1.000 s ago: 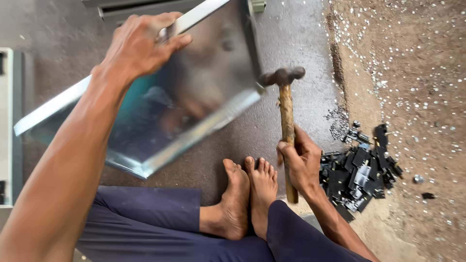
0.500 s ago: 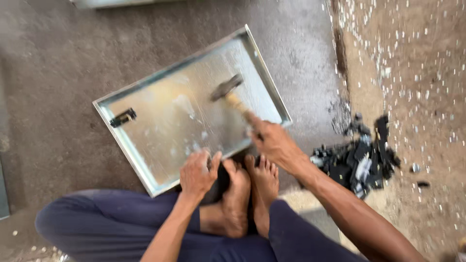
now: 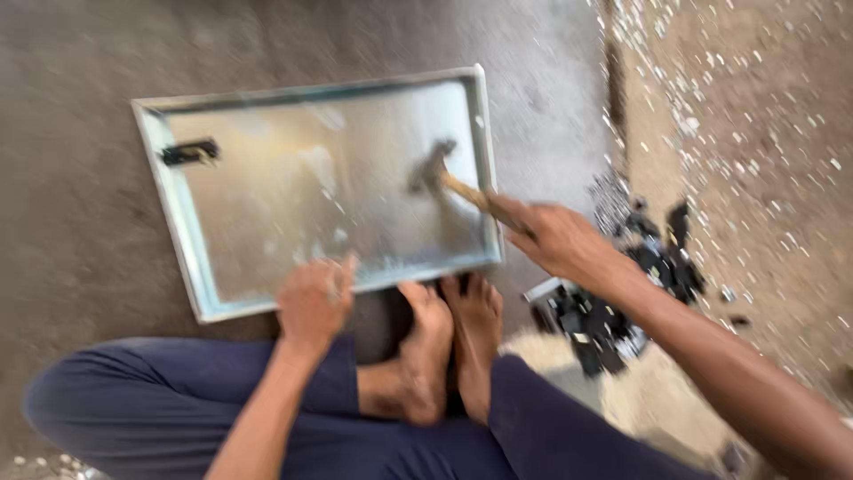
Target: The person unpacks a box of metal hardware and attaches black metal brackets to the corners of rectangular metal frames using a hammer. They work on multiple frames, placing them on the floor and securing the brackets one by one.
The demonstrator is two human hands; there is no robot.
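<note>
right hand (image 3: 555,240) closed on hammer (image 3: 444,178), head seemingly on sheet-metal tray (image 3: 187,240); left hand (image 3: 313,298) braces near rim: strike short and square.

A heap of small black parts (image 3: 622,302) lies on the floor to the right of the person's bare feet (image 3: 449,342), which press together, soles touching. Dark blue trousers (image 3: 178,418) cover the crossed legs. Pale flecks (image 3: 755,133) scatter over the brown ground at right, beside the grey concrete floor (image 3: 71,231).
</note>
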